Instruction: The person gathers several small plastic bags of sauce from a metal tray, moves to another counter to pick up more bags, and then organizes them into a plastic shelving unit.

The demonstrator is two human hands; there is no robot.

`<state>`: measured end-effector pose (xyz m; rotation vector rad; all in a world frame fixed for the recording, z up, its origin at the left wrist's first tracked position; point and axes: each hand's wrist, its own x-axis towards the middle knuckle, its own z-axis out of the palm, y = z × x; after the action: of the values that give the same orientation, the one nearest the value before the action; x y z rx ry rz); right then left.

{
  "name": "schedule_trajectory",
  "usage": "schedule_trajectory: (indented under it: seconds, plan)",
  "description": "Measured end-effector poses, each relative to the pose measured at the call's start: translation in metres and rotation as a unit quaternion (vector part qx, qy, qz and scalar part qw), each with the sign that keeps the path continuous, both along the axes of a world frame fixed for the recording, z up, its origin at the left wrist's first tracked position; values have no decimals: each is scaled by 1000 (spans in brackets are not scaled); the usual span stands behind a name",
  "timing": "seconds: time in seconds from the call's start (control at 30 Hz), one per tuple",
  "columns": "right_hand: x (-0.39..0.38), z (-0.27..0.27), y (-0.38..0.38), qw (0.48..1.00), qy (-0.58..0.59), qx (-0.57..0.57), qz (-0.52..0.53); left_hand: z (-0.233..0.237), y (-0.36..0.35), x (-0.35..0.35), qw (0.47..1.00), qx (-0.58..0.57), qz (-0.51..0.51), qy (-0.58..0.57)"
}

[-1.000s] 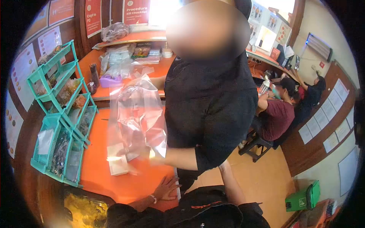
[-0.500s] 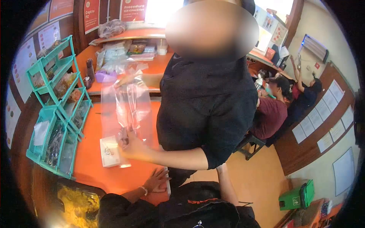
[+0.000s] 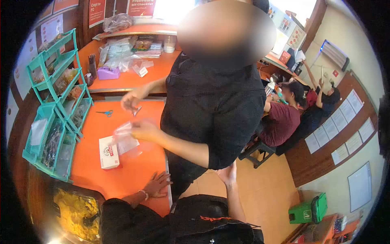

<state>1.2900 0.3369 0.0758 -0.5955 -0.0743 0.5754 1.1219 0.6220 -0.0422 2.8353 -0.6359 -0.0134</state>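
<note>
White box (image 3: pixel 109 152), a single one with a dark printed emblem, sits in the head view on the orange counter (image 3: pixel 87 166), ahead of the left hand (image 3: pixel 157 185) and apart from it. That hand is spread flat, palm down on the counter near its edge, fingers fanned and holding nothing (one pale band circles its wrist). The right hand (image 3: pixel 228 173) is raised beside the black clothing of one co-worker (image 3: pixel 215 105); how far its fingers open, or whether they touch the cloth, I cannot tell. Both of the co-worker's hands are over the counter, the nearer pinching clear plastic (image 3: pixel 126 142) beside the box. One pair of blue scissors (image 3: pixel 104 113) lies farther back, near the turquoise baskets (image 3: pixel 42 138), which overlap too much to count. One green bin (image 3: pixel 307 209) stands at right.
</note>
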Motion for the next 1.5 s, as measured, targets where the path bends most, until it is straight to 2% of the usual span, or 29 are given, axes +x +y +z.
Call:
schedule_trajectory:
  seconds: [0.13,0.27,0.33,0.37,0.43,0.47,0.5,0.53,0.57,0.6,0.63,0.7,0.73,0.77,0.8,0.83,0.9,0.97,1.03,1.07,1.1,1.17,1.23,1.3,1.37,1.43,1.47,1.5]
  plan:
    - [-21,19,-1,997,-28,31,59,-3,0,2,1000,-17,4,-11]
    - [-16,-20,-23,983,-83,104,128,-3,1,-1,1000,-24,3,-8]
    - [-31,-16,-25,998,-3,-57,12,-6,3,1,999,-32,-4,-7]
    - [-32,-24,-29,998,3,-56,7,-8,4,3,999,-39,-3,-10]
    - [-34,-57,-41,983,-55,-157,82,-5,2,-4,999,-47,-9,7]
    - [-36,-74,-44,970,-47,-214,105,1,1,-2,998,-55,-4,9]
    - [-46,-73,-41,971,-40,-212,102,5,1,-1,998,-62,3,7]
    - [-55,-62,-31,905,-102,-378,166,6,1,-1,998,-68,1,0]
    - [-60,-57,-21,801,-164,-530,224,4,3,0,998,-66,-1,-1]
    - [-70,-76,-17,864,-145,-413,250,0,4,-1,998,-67,-1,-7]
    - [-77,-80,-12,862,-147,-417,249,-3,3,-1,997,-70,-1,-14]
    - [-81,-82,-7,726,-264,-497,395,-5,3,0,996,-91,2,-9]
    - [-83,-82,-10,722,-266,-502,395,-6,3,-1,994,-108,5,3]
    - [-84,-83,-11,753,-224,-482,389,-5,2,-2,994,-111,7,-3]
    - [-82,-82,-11,781,-182,-460,382,-4,3,-2,997,-81,5,-12]
    - [-82,-69,-5,778,-186,-462,382,-4,3,-1,999,-50,3,-20]
    - [-91,-31,7,690,-329,-466,445,-5,3,-1,999,-47,4,-21]
    - [-101,19,33,697,-314,-429,481,-4,3,0,999,-41,7,-21]
    - [-103,43,48,742,-327,-345,473,-1,2,-1,999,-45,1,-11]
    - [-97,50,53,710,-350,-363,492,-3,2,0,999,-46,5,-10]
    - [-95,57,60,708,-350,-362,495,-8,2,1,999,-48,2,-25]
    - [-101,72,72,684,-374,-301,550,-13,3,1,998,-53,0,-33]
    - [-109,88,77,687,-379,-289,548,-13,3,1,997,-65,-3,-33]
    - [-112,96,80,679,-459,-265,508,-16,0,-9,998,-67,-4,-16]
    - [-116,122,74,698,-413,-292,506,-11,5,4,998,-63,-1,-28]
    - [-118,145,69,733,-411,-259,476,-10,4,-1,996,-86,-1,-19]
    - [-117,161,69,729,-415,-260,478,-16,4,-1,996,-89,3,-16]
    - [-115,181,70,736,-474,-203,440,-14,5,1,996,-89,6,-15]
